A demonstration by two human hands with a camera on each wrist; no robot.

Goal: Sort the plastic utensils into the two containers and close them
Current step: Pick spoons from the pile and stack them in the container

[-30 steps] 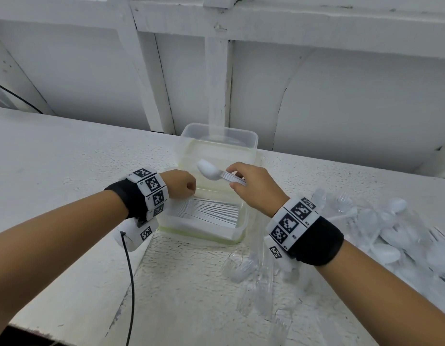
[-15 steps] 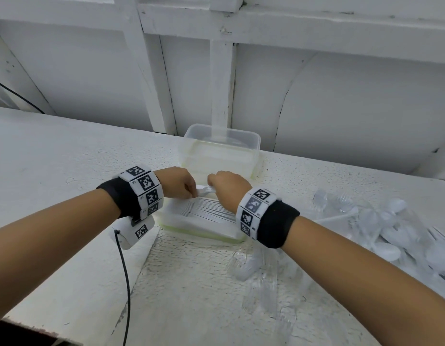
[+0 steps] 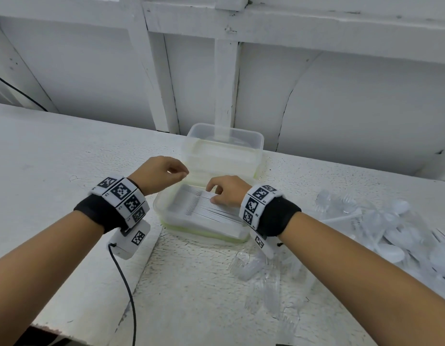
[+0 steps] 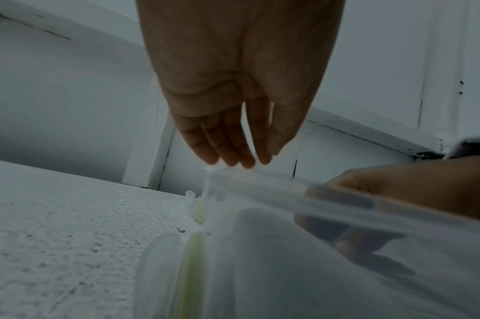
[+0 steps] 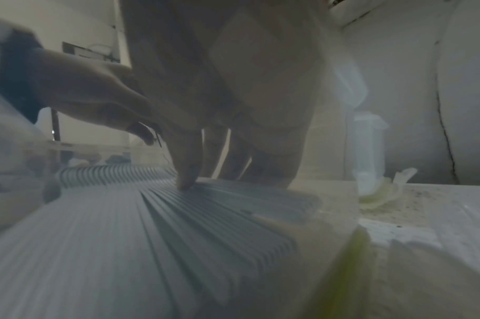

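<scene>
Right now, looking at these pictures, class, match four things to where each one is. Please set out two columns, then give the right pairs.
Things
1. right hand
2. left hand
3. loose pile of utensils
4. far container

Places
A. on the table, to the person's right
B. fingertips on the row of stacked utensils inside the near container
C. at the back, beside the wall
D. over the near container's left rim, holding nothing

Pairs: 1-B, 2-D, 3-A, 4-C
</scene>
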